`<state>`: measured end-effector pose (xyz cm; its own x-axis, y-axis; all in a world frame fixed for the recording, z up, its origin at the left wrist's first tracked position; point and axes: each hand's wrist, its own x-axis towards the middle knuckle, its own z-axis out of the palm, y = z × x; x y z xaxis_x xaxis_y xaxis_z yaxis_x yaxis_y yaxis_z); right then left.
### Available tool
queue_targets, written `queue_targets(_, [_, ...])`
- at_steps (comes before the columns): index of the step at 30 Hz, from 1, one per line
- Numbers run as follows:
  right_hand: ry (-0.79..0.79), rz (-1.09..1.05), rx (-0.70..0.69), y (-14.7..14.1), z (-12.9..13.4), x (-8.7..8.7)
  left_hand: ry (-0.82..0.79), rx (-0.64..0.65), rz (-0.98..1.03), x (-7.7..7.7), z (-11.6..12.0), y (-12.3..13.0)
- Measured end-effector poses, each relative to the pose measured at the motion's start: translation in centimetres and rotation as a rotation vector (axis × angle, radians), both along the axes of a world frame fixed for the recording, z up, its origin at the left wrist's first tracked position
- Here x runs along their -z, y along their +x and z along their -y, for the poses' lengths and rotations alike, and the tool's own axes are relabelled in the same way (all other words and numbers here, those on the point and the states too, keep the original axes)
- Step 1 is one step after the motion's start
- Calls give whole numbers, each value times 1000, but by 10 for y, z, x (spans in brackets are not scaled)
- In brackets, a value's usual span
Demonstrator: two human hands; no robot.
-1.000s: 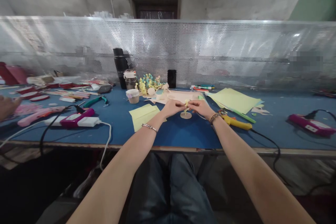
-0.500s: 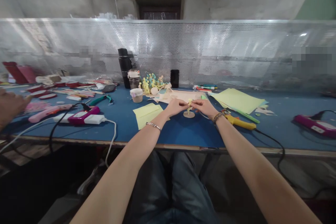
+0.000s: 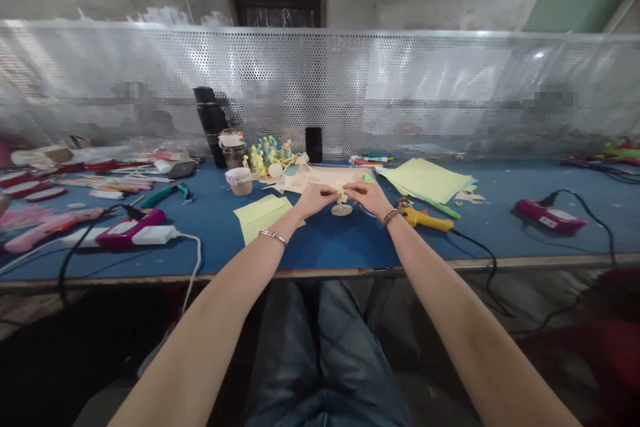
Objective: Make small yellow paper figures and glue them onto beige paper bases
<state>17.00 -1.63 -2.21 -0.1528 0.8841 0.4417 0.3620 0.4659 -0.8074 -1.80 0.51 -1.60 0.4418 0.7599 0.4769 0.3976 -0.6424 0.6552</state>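
The head has turned right and dipped, sliding everything leftward in view. Over the blue workbench [image 3: 330, 247], the left hand [image 3: 315, 200] and right hand [image 3: 367, 197] are both nearly closed, pinching a small yellow paper sprig [image 3: 341, 195] (which fingers, I can't quite tell) above a round card base [image 3: 341, 210]; a light pinch suits paper this thin.

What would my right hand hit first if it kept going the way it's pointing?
Your right hand would probably meet the small yellow paper piece first; depth is unclear, so they may already be touching.
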Motion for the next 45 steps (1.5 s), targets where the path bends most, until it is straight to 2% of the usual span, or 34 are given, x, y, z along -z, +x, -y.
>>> queue_targets(7, [67, 67, 37, -3, 3, 10, -9, -13, -57, -3, 7, -7])
queue_targets(13, [171, 81, 63, -8, 12, 5, -26, -43, -31, -2, 18, -17])
queue_targets(17, [130, 67, 32, -8, 15, 3, -17, -28, -33, -4, 25, -18])
queue_targets(26, [-9, 100, -139, -13, 10, 15, -49, 21, -24, 1, 27, -25])
queue_targets(32, [-60, 145, -226, -17, 18, 9, -48, 40, -28, 1, 29, -24])
queue_targets(37, [-55, 163, -253, -20, 22, 6, -67, 33, -12, -2, 35, -23])
queue_targets(45, [-10, 235, -213, -22, 21, 7, -118, 61, -2, -1, 34, -20])
